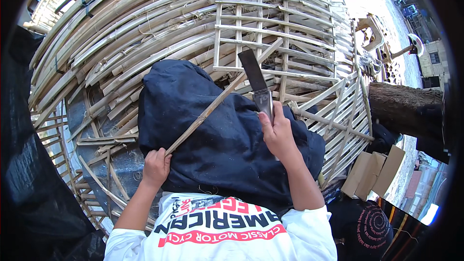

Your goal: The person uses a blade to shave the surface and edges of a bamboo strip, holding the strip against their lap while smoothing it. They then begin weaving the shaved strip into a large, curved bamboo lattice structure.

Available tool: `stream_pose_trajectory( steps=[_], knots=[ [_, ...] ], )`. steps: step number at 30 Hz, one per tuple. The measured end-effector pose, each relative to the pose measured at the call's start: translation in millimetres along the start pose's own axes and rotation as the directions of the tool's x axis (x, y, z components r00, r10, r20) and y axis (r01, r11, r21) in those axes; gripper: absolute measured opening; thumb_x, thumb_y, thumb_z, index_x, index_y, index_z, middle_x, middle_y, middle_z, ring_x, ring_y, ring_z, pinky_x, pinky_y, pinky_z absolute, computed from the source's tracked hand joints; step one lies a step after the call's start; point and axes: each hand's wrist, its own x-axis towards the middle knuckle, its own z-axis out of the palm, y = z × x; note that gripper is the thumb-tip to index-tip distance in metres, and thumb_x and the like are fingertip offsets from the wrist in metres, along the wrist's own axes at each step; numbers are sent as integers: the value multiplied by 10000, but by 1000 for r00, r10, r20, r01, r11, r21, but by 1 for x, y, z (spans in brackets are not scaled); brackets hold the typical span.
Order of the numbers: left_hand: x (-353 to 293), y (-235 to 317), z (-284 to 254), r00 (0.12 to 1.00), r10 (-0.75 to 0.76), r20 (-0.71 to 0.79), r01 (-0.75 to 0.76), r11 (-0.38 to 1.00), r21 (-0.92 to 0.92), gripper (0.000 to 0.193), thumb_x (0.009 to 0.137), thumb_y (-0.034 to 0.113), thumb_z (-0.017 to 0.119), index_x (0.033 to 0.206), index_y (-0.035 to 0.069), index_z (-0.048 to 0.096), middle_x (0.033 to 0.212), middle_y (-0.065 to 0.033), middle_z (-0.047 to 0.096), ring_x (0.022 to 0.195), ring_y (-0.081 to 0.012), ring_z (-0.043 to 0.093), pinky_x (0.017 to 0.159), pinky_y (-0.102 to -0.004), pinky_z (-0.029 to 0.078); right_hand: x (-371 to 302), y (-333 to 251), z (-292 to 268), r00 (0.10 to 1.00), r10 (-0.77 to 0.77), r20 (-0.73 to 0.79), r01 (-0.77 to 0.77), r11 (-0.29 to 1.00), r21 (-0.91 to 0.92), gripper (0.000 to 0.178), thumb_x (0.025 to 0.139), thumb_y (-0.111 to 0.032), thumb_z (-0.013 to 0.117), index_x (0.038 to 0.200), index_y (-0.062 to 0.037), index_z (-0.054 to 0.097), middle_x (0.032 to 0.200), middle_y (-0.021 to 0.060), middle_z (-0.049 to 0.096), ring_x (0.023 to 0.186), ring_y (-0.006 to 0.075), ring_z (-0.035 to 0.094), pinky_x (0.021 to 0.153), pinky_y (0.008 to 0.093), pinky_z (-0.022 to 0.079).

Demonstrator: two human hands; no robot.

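Observation:
My left hand (156, 168) is closed round the near end of a long split bamboo strip (209, 110). The strip slants up and away to the right, over the dark cloth (193, 92) on my lap, and its far end reaches the bamboo lattice. In my right hand (279, 132) is a knife (253, 73) with a broad dark blade and a metal-looking handle, gripped with the thumb along it. The blade points up and away, just right of the strip and apart from it.
A big pile of split bamboo (159, 29) lies ahead, with a bamboo lattice panel (285, 31) on top. More slatted bamboo (340, 121) lies at the right, near a tree trunk (406, 96) and an open cardboard box (372, 174). Black sheeting (34, 154) hangs at the left.

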Motion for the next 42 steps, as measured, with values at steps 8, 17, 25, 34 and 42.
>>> stream_pose_trajectory(
  steps=[8,17,25,34,42],
  knots=[
    [1,-2,-4,1000,31,2,-31,1000,4,178,884,145,610,839,20,491,679,-181,517,653,-390,513,605,-474,416,0,-7,-36,998,39,57,-45,993,106,283,964,-239,556,1124,-11,506,672,113,601,601,193,590,595,343,464],
    [3,0,-9,1000,29,2,-29,999,31,179,885,137,607,823,25,481,672,-181,514,650,-386,516,607,-472,420,-10,2,-17,983,80,164,-88,995,40,304,964,-247,546,1134,-5,479,678,178,606,623,281,634,614,372,472],
    [7,4,-6,998,51,-43,-50,999,20,173,880,131,607,815,31,482,662,-176,513,641,-382,522,598,-470,421,-27,16,19,994,-12,113,12,1000,2,287,971,-206,544,1139,2,441,599,102,556,476,192,540,489,343,433],
    [0,-2,-3,997,56,-51,-56,998,8,175,884,141,606,835,26,484,666,-179,514,642,-385,520,599,-467,425,-10,-6,-11,995,93,-47,-82,977,197,311,956,-249,577,1109,7,489,680,143,618,576,216,611,562,333,461],
    [2,0,-6,998,54,-24,-54,999,1,185,893,151,603,836,23,482,670,-182,515,644,-390,519,604,-470,424,-36,3,11,978,5,209,6,999,-52,285,948,-225,569,1098,-13,451,700,244,620,694,443,639,628,455,478]
  ],
)
